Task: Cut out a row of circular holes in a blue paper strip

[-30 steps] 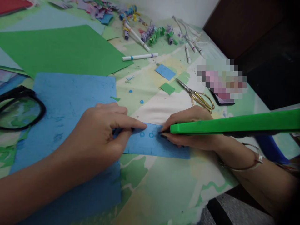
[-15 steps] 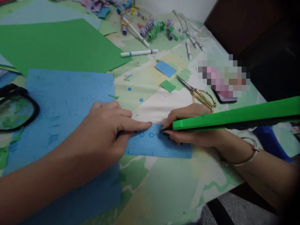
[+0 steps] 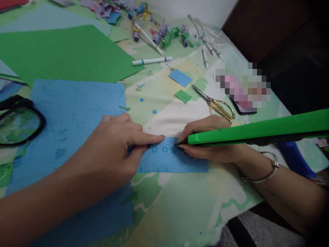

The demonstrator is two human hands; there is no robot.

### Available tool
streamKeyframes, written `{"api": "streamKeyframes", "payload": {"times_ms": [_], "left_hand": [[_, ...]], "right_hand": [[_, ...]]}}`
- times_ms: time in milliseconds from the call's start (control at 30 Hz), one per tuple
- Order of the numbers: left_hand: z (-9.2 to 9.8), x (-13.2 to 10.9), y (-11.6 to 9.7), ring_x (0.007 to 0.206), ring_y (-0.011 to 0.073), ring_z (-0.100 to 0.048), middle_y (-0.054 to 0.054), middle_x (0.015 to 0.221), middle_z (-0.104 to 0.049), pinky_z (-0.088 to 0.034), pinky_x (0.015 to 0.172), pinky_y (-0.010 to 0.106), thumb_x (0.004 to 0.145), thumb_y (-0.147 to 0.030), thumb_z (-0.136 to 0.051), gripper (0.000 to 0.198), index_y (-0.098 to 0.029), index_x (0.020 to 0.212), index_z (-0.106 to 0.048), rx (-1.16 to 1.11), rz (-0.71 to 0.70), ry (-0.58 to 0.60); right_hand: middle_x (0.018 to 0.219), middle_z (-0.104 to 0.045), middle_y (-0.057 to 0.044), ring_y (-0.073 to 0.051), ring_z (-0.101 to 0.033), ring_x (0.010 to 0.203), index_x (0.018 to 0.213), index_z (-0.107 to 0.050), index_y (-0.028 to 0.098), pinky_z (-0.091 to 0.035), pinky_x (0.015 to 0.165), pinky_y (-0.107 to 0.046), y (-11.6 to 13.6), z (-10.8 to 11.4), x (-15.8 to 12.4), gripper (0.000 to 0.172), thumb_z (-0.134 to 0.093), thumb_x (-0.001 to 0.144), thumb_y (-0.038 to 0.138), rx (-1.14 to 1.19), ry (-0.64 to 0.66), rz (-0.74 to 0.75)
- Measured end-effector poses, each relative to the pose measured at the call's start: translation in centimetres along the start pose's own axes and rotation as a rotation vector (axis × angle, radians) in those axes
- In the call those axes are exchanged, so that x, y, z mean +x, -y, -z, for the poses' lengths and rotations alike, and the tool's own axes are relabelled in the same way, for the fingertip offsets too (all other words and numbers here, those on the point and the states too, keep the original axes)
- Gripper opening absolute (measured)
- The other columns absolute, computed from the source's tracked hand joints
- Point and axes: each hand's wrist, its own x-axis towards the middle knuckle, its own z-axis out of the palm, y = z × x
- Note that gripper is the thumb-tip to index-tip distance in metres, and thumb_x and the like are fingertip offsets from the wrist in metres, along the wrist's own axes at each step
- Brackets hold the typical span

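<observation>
My left hand [image 3: 118, 147] lies on a strip of blue paper [image 3: 169, 166], its index finger stretched along the top edge and thumb resting below. A dark patch shows between them; I cannot tell what it is. Two small ring marks [image 3: 165, 149] are on the paper beside the fingertip. My right hand [image 3: 216, 151] is closed around a long green tool [image 3: 257, 128] with a black underside. Its dark front end sits at the strip's right part, where the fingers hide the point of contact. A larger blue sheet [image 3: 77, 99] lies under my left arm.
Gold-handled scissors [image 3: 216, 106] lie beyond my right hand, near a pixelated item [image 3: 241, 92]. Blue [image 3: 180, 78] and green [image 3: 183, 96] paper pieces lie near them. Farther back are white markers [image 3: 151, 61], curled paper rolls [image 3: 170, 37] and a green sheet [image 3: 69, 51]. Glasses [image 3: 23, 127] sit at left.
The whole view has shifted slightly, so things appear a little lower and to the left. Both hands, the green tool and the blue strip keep nearly the same places relative to each other.
</observation>
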Motion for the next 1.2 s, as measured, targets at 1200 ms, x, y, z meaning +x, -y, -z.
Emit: {"api": "streamKeyframes", "payload": {"times_ms": [1200], "left_hand": [[0.3,1.8,-1.1,0.076,0.0167,-0.068,-0.005,0.083,-0.077,-0.046,0.074,0.028,0.081,-0.024,-0.051,0.031,-0.035,0.095,-0.076,-0.165,-0.010,0.088]], "right_hand": [[0.059,-0.064,0.002,-0.006,-0.060,0.048,0.086,-0.069,0.010,-0.051,0.046,-0.012,0.1,0.2,0.2,0.012,-0.070,0.081,0.021,0.343,0.094,-0.083]]}}
